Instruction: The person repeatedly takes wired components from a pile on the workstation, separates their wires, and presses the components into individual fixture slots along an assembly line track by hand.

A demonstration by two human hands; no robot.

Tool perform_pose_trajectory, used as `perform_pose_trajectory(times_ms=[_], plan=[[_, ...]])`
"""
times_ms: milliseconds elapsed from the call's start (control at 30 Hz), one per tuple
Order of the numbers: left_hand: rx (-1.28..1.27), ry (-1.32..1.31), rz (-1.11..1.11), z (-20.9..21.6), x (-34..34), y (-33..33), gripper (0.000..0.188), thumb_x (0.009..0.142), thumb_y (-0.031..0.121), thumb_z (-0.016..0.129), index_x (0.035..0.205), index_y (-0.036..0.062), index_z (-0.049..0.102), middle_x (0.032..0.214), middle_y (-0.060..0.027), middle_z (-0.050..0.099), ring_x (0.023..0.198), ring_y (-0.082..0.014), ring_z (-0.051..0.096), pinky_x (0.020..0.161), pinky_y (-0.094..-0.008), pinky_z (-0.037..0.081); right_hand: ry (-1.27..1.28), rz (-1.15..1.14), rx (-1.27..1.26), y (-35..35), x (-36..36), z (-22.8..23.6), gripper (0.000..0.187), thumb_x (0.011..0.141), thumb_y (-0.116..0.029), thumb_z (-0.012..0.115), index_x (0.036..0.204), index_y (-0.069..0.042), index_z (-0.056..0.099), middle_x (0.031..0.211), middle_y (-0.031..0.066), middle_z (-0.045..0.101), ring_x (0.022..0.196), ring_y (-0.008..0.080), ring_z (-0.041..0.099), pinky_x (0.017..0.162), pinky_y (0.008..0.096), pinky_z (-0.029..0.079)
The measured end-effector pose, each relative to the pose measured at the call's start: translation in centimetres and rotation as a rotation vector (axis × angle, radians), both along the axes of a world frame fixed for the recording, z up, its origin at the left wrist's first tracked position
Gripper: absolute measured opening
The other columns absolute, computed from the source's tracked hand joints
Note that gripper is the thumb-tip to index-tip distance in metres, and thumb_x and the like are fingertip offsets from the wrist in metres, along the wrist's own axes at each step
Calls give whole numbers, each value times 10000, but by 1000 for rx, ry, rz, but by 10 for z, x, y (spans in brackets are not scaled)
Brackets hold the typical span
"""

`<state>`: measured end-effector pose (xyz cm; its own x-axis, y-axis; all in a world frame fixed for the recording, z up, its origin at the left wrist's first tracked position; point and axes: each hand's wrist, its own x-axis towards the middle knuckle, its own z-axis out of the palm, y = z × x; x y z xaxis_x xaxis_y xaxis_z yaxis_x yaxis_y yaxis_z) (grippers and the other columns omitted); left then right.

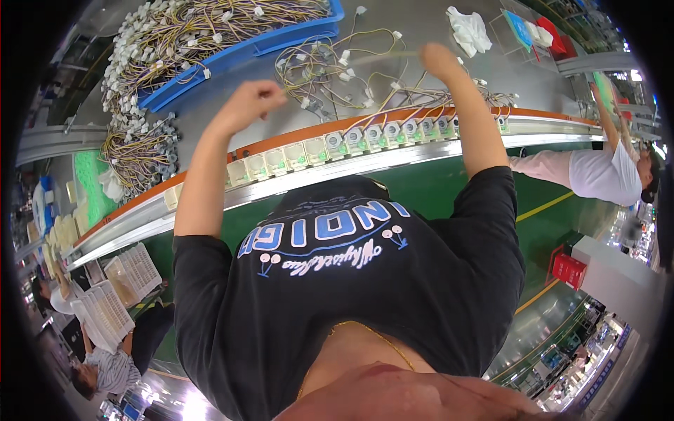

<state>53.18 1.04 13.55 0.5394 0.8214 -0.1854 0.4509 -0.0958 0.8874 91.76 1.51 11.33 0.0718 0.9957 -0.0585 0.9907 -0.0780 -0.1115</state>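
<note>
Right hand (441, 63): closed, fingers curled in, gripping the end of a blurred pale strand (386, 57). Strand stretches leftward over the tabletop toward the left hand. Left hand (254, 105): fingers curled, tips by the wire pile; can't tell whether it grips anything. Loose wire pile (309, 70) with white plugs lies on the metal table (411, 17), between the hands. Just nearer the body, a row of pale square boxes (295, 155) runs along the table edge; several toward the right have wires coming out. Blue bin (253, 52), heaped with wires, sits beyond the left hand. White crumpled cloth (469, 31) beyond the right hand. Farther left, another wire bunch (140, 154) and a green bag (91, 184). Person in a pale top (607, 168) off to the right.
</note>
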Motion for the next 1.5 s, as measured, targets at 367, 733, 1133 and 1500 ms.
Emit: perform_pose_trajectory(times_ms=[367,733,1133,1500], plan=[[82,-314,136,-5,69,-32,214,848,177,525,1005,53,450,633,10,495,525,-36,417,421,-174,317,902,404,47,-57,-159,11,159,738,-134,542,846,-23,580,756,101,607,707,216,584,599,312,433],[101,-207,81,-10,52,-56,230,754,99,628,938,51,498,692,-16,520,603,-77,467,527,-213,375,1314,176,14,-72,-160,14,156,745,-162,578,730,-7,562,625,27,545,589,71,475,553,240,397],[178,-178,63,-11,43,-70,267,714,126,657,920,47,507,698,-87,557,592,-174,531,550,-279,423,1175,295,-264,-80,-166,18,82,774,-95,554,775,-16,576,707,12,559,684,78,506,612,236,422],[222,82,-81,4,37,-70,275,671,129,670,870,42,502,601,-92,507,561,-228,505,548,-325,412,486,659,134,-105,-183,33,174,766,-88,510,933,-92,461,640,112,569,605,321,558,509,418,420]])
